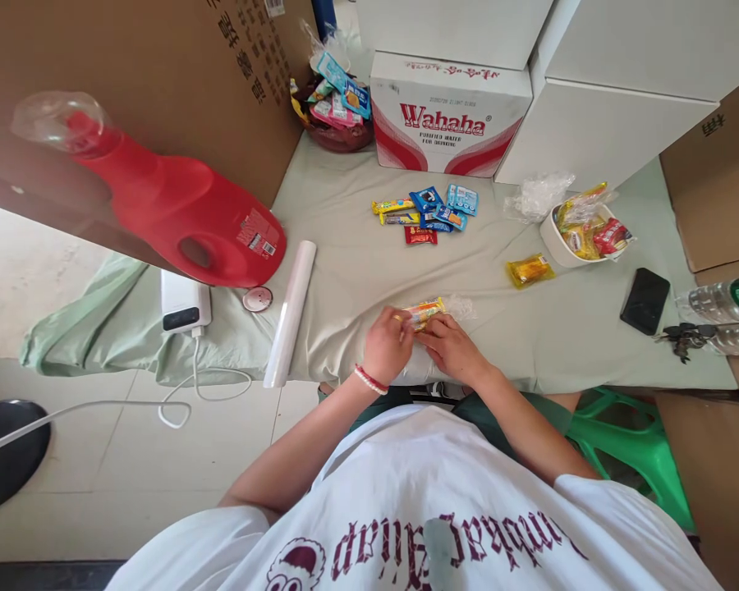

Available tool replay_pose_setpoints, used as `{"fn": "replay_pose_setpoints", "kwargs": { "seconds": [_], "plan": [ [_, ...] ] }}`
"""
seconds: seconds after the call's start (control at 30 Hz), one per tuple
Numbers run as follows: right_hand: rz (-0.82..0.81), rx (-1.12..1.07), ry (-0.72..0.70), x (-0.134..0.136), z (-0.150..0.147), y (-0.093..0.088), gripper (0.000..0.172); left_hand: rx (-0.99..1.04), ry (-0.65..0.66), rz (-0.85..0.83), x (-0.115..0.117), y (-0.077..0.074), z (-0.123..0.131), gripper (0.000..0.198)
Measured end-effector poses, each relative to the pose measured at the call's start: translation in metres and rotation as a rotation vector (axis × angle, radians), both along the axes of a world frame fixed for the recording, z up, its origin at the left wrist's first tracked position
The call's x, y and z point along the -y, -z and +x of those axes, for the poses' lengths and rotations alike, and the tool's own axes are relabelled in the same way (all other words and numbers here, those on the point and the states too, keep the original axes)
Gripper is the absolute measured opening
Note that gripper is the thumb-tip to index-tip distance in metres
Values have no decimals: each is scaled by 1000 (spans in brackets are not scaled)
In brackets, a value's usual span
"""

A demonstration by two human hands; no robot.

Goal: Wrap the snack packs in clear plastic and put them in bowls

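Note:
A yellow stick-shaped snack packet (428,312) lies at the table's front edge, between my two hands, with crinkled clear plastic (461,308) around and beyond its right end. My left hand (387,346) is closed in a pinch at the packet's left end; a red and white beaded bracelet circles that wrist. From the right, my right hand (452,349) grips the packet's near side with bent fingers. Whether the fingers hold the wrapper or just the plastic is partly hidden. Farther back sits a small pile of blue, yellow and red snack packets (428,215).
A yellow packet (530,269) lies before a white tub (566,246) of snacks. Left stand a clear-film roll (291,316), a red jug (190,213) and a power bank (185,300). A Wahaba-style water carton (449,115) and a snack bowl (338,135) stand behind. A phone (645,302) lies right.

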State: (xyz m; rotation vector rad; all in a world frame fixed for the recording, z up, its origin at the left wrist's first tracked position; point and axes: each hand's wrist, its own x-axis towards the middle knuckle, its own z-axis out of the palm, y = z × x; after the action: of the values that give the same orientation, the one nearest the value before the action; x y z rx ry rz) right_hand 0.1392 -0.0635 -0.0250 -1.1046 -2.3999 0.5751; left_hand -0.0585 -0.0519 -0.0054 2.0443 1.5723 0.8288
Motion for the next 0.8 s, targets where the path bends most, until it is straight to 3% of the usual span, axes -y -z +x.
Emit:
{"fn": "replay_pose_setpoints", "kwargs": {
  "seconds": [0.07,0.13,0.27,0.33,0.4,0.53,0.67,0.8],
  "plan": [
    [-27,-92,12,1,1,0,31,-170,92,43,3,4,14,27],
    [-36,-192,129,2,7,-4,27,-337,130,57,9,9,22,41],
    [55,-216,800,-4,22,-7,34,-504,163,46,22,17,24,54],
    [12,-97,967,-13,28,-4,52,-525,163,46,25,21,23,57],
    [-126,-2,953,-23,32,2,61,-526,162,54,25,24,22,58],
    [-350,-135,883,-33,37,5,40,-511,180,86,23,30,20,59],
    [-272,-249,857,-31,37,-12,33,-509,187,100,22,31,17,57],
    [-162,43,706,-29,11,-36,30,-457,172,121,23,33,15,55]
  ]
}}
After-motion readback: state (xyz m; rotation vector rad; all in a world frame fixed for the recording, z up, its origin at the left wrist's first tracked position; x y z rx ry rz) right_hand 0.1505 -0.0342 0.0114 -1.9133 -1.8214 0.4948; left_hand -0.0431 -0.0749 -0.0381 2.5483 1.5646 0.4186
